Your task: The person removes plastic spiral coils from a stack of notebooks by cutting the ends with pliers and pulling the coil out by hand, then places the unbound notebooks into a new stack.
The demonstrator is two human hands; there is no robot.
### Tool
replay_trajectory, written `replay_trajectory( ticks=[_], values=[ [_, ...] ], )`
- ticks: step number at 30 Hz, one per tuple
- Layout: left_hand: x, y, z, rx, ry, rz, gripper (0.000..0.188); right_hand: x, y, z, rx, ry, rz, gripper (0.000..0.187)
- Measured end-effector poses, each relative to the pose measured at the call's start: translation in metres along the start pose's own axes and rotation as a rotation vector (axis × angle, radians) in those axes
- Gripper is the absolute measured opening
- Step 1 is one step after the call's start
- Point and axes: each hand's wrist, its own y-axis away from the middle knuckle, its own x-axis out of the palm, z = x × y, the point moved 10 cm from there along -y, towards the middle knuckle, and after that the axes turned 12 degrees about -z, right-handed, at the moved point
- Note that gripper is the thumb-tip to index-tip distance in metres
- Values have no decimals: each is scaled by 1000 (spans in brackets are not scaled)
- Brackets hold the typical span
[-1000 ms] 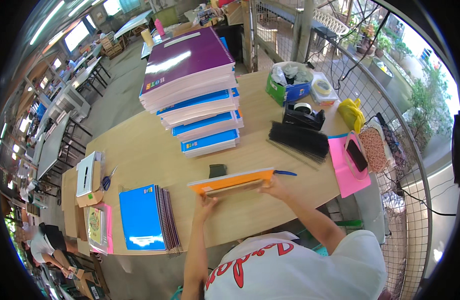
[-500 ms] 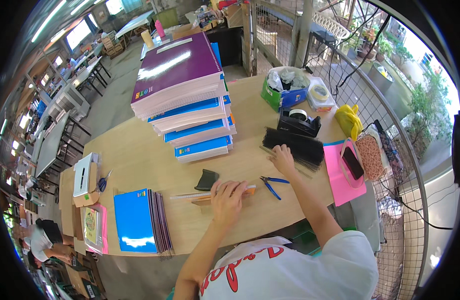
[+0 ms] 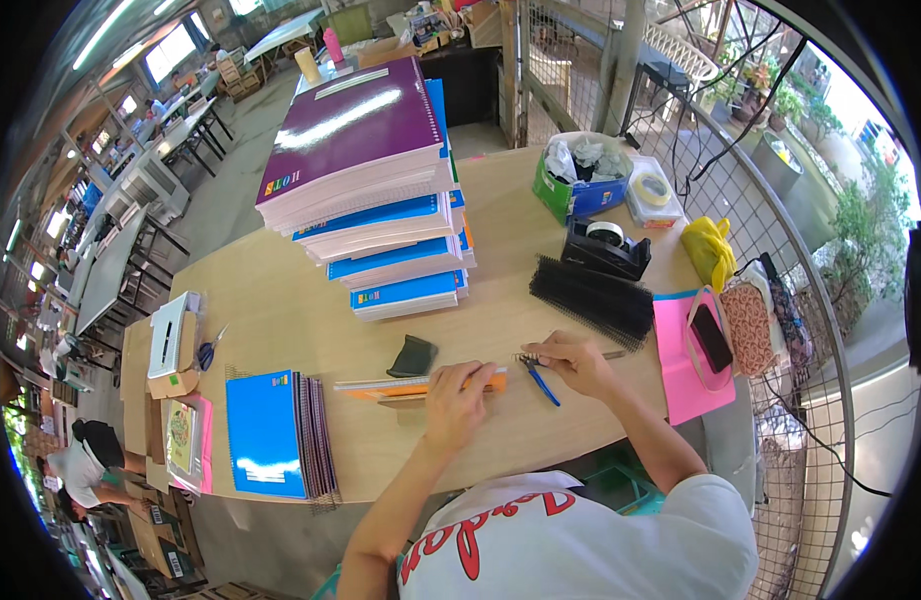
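My left hand (image 3: 454, 400) holds a thin notebook (image 3: 365, 390) with an orange cover on its edge, its fingers wrapped over the top. To its right, my right hand (image 3: 572, 362) pinches a dark spiral binding coil (image 3: 614, 354), whose ends stick out on both sides of the fingers. Just under that hand lie blue-handled pliers (image 3: 546, 391), partly covered by it. A dark curved block (image 3: 412, 355) rests beyond the notebook. Farther off at the right is a heap of black binding coils (image 3: 592, 302).
A tall stack of notebooks (image 3: 355, 130) with a purple cover on top stands at the back. Blue spiral notebooks (image 3: 265, 435) lie at left, near scissors (image 3: 210, 350). A tape dispenser (image 3: 605, 250), a box of plastic scraps (image 3: 580, 190) and a phone (image 3: 712, 338) are at right.
My right hand has come left and nearer from the coil heap, bringing a coil over the pliers. My left hand stays on the notebook, whose orange cover shows more.
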Motion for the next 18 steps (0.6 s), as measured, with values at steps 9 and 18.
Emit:
replay_trajectory(
  ticks=[9,18],
  values=[
    [-2,-3,7,-45,10,-13,22,3,-14,29,-152,46,-105,35],
    [-6,0,8,-33,43,12,23,30,-16,26,-17,-151,191,20]
  ],
)
